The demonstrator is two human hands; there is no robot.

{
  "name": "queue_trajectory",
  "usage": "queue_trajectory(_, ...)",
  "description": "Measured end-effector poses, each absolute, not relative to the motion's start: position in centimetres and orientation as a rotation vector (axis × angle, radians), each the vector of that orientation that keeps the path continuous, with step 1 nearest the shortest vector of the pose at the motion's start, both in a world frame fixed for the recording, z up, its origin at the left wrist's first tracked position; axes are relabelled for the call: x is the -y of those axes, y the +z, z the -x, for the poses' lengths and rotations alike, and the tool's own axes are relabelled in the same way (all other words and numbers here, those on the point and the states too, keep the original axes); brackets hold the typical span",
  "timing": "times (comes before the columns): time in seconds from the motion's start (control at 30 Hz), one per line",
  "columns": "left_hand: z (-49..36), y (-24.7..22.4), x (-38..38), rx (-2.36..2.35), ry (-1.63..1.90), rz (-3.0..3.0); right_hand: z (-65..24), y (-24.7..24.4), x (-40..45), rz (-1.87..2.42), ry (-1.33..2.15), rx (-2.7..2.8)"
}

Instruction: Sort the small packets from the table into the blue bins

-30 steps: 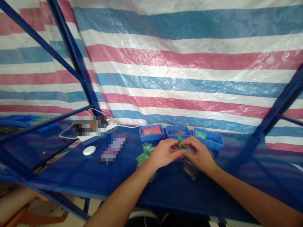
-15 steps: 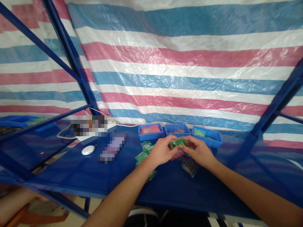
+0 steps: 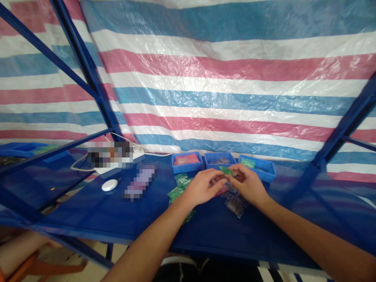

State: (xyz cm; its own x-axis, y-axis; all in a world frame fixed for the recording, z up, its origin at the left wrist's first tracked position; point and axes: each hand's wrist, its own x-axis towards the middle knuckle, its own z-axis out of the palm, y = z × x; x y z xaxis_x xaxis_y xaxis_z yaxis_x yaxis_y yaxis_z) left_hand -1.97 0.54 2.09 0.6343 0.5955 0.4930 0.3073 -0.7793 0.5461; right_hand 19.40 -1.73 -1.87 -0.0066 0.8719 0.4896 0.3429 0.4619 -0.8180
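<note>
A small green packet point(image 3: 225, 170) is held up between my two hands, above the table. My left hand point(image 3: 204, 187) is closed, its curled fingers and thumb meeting the packet's left side. My right hand point(image 3: 248, 184) pinches it from the other side; fingers hide much of it. Beneath the hands lies a pink piece point(image 3: 221, 191), partly covered. Clear plastic bags point(image 3: 235, 205) with small brownish contents rest on the table below my right hand. Several green packets point(image 3: 182, 180) with white markings are spread beside my left wrist, some hidden behind the forearm.
Three blue bins stand along the back: one with pink pieces point(image 3: 187, 159), a middle bin point(image 3: 220, 166), and one with green packets point(image 3: 268, 176). Left are a white round case point(image 3: 109, 185), a blurred purple item point(image 3: 141, 182) and a power strip point(image 3: 117, 166). Blue posts point(image 3: 340, 129) frame the table.
The green packet has shifted slightly up and away from me, and less of it shows. My fingers have moved a little around it. The loose packets and bags stay put.
</note>
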Motion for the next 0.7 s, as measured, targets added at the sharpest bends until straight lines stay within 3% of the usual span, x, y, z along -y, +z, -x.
queue_trajectory(0.7, 2.2, 1.4, -1.4, -0.857, 0.959, -2.465, -18.5, -1.0, 2.9, 0.957, 0.37, 1.926)
